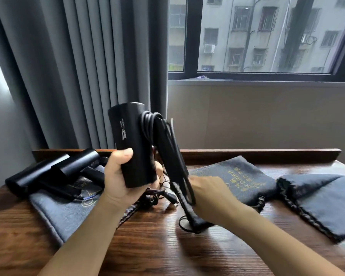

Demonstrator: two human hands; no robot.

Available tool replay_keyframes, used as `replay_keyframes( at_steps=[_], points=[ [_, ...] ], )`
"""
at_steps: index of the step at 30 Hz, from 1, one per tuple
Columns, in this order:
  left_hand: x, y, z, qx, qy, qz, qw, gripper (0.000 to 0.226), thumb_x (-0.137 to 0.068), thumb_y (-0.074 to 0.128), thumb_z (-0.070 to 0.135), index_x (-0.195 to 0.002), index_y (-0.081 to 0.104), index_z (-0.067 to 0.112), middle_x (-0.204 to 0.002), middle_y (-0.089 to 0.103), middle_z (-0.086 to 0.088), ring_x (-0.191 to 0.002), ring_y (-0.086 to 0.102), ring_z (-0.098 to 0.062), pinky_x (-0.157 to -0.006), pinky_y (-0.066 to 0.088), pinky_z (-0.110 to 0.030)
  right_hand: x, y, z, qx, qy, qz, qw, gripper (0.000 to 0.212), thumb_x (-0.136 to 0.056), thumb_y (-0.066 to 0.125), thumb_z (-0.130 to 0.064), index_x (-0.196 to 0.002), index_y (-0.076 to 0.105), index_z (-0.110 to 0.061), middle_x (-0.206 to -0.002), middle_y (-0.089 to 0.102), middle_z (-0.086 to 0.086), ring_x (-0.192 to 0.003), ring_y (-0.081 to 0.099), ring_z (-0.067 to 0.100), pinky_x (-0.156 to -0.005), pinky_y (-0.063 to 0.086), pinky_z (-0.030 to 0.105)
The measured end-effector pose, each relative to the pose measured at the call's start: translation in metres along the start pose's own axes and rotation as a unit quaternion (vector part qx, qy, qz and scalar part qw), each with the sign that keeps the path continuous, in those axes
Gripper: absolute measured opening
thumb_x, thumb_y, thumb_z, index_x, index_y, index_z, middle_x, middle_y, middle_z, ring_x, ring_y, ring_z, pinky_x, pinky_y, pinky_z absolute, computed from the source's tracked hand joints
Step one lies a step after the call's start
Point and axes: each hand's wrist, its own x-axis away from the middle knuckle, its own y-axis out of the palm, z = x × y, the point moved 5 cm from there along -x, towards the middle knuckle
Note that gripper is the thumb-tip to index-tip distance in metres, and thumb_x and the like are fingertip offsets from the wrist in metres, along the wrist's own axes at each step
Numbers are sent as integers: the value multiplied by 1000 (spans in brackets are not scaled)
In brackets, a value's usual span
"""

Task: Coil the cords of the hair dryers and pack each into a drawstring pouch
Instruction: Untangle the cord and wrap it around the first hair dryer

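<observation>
My left hand (119, 179) grips the barrel of a black hair dryer (132, 144) and holds it upright above the wooden table (167, 246). Its black cord (165, 136) hangs in long loops beside the folded handle. My right hand (209, 193) holds the lower end of those loops, near a dark pouch edge (195, 220) that touches the table. Two more black hair dryers (54, 172) lie at the left on a grey drawstring pouch (62, 212). Another grey pouch with yellow lettering (239, 180) lies right of centre, and a third (325, 206) at the far right.
A black plug and tangled cord (161, 196) lie on the table under the held dryer. Grey curtains (78, 66) hang behind on the left. A window (257, 36) and a beige wall stand behind the table's raised back edge (257, 153).
</observation>
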Motion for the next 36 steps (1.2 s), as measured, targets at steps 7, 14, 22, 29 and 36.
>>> replay_keyframes(
  at_steps=[7, 14, 22, 29, 36],
  points=[
    [-4, -23, 17, -52, 22, 135, 989, 42, -97, 39, 35, -101, 78, 20, -92, 73, -3, -67, 71, -26, -46, 53, -24, 38, -10, -1, -246, 28, 43, 968, 18, -108, 43, -42, -101, 53, -30, -64, 46, -16, -56, 42, 13, -54, 45, 39],
    [-6, -25, 4, -160, -5, 170, 972, 37, -73, 68, 31, -99, 66, 4, -84, 70, -9, -60, 71, -32, -38, 44, -26, 38, -82, -20, -217, -40, 132, 966, 34, -103, 56, -38, -80, 63, -16, -61, 48, -10, -55, 41, 12, -50, 40, 32],
    [-2, -6, -13, -237, -99, 14, 966, 50, -64, 73, 29, -105, 59, 3, -75, 67, -12, -59, 67, -31, -48, 53, -33, -4, -152, 28, -191, -21, 302, 934, 17, -88, 81, -34, -85, 82, -17, -73, 65, -15, -61, 56, 4, -62, 45, 20],
    [13, 14, -38, -167, -169, -160, 958, 34, -73, 69, 27, -102, 71, 10, -78, 73, -14, -62, 71, -31, -58, 53, -31, -33, -115, 79, -332, 82, 292, 893, 3, -91, 78, -18, -90, 79, -15, -79, 73, -2, -66, 60, 16, -62, 48, 32],
    [11, 4, -35, -45, -184, -174, 966, 55, -76, 77, 37, -110, 65, -5, -81, 69, -28, -66, 70, -36, -52, 56, -32, -31, -56, 69, -338, 127, 170, 917, 24, -100, 58, -27, -80, 70, -23, -62, 59, -6, -57, 50, 13, -55, 43, 35]
  ],
)
